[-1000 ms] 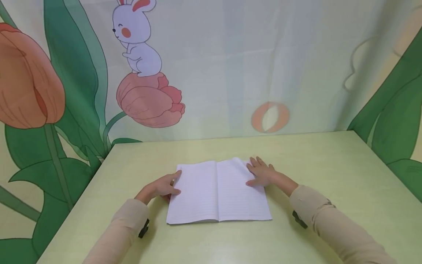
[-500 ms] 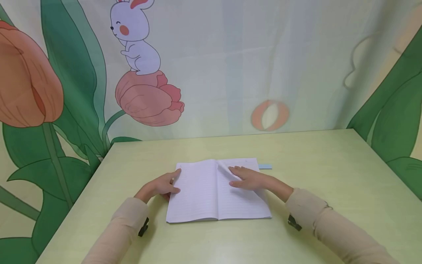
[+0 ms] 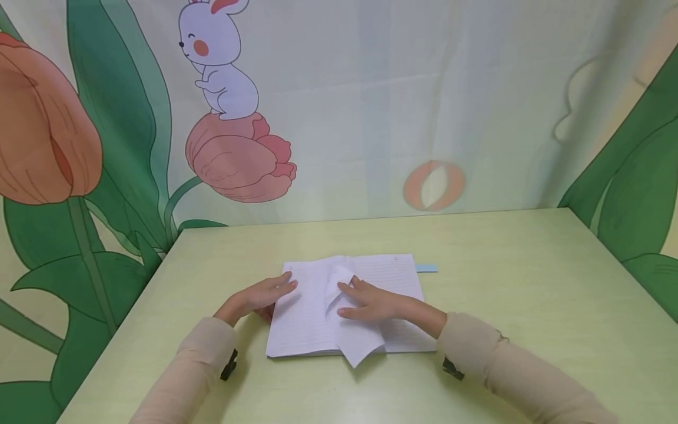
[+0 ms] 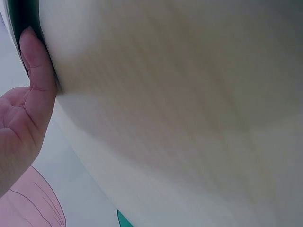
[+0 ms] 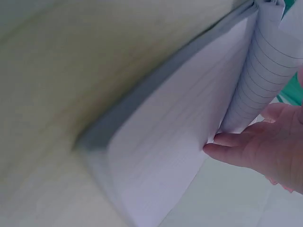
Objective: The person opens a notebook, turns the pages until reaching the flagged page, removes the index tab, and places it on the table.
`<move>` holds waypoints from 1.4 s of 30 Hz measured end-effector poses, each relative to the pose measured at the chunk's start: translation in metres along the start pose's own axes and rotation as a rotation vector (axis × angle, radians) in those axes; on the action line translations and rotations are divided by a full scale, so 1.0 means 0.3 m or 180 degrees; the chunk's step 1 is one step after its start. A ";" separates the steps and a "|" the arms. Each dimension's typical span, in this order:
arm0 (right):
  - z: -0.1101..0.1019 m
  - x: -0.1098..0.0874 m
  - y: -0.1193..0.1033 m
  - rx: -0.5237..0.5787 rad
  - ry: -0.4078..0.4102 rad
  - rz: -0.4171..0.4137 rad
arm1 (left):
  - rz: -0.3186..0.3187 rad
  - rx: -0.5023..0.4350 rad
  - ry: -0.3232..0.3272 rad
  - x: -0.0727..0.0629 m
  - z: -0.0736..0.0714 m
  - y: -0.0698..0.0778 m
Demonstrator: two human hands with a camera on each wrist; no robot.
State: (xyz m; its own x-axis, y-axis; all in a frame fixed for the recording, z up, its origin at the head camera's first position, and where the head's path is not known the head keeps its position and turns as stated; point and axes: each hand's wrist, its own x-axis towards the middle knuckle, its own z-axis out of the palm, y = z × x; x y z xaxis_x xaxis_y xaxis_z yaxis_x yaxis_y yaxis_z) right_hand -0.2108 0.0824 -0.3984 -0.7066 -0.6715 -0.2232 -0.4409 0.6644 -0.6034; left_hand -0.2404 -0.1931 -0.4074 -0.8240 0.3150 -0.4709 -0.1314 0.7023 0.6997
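Observation:
An open notebook (image 3: pixel 304 330) with lined white pages lies on the table. My left hand (image 3: pixel 259 294) holds its left edge, thumb and index finger over the page and other fingers low beside the edge. In the left wrist view that hand (image 4: pixel 31 104) has a finger against the dark underside of the cover. Over the middle of the notebook, my right hand (image 3: pixel 373 301) has its fingers stretched against a turning page (image 3: pixel 360 341). That page bends upward near the spine, one corner sticking out past the lower edge. In the right wrist view the curled lined page (image 5: pixel 262 71) stands beside the right hand (image 5: pixel 270 142).
A light blue tab (image 3: pixel 426 268) juts out from the notebook's right side near the top. The pale yellow-green table (image 3: pixel 508 265) ends at a curtain (image 3: pixel 339 118) printed with a rabbit and tulips.
My right hand has moved left from the right page's outer edge to the spine, pushing a page up and over. The blue tab has come into view. The left hand stays at the left edge.

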 end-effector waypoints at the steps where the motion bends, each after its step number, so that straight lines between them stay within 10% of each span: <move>1: 0.005 0.002 -0.010 -0.0013 -0.0030 0.0000 | -0.0012 -0.0014 -0.0019 -0.001 0.000 0.002; 18: 0.016 -0.005 -0.067 -0.0337 -0.0295 -0.0081 | 0.0021 0.0092 0.0104 0.000 0.005 -0.012; 42: -0.155 -0.077 0.306 -0.0654 0.0302 0.0915 | 0.0060 0.0049 0.0105 0.012 0.007 -0.016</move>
State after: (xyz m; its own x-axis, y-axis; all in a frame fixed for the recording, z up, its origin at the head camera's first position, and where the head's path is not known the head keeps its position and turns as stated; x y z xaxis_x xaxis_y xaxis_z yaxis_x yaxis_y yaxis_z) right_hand -0.2608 0.1741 -0.4132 -0.8618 -0.4206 -0.2835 -0.3120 0.8802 -0.3576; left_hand -0.2415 -0.1942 -0.4135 -0.8439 0.3074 -0.4396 -0.1074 0.7061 0.6999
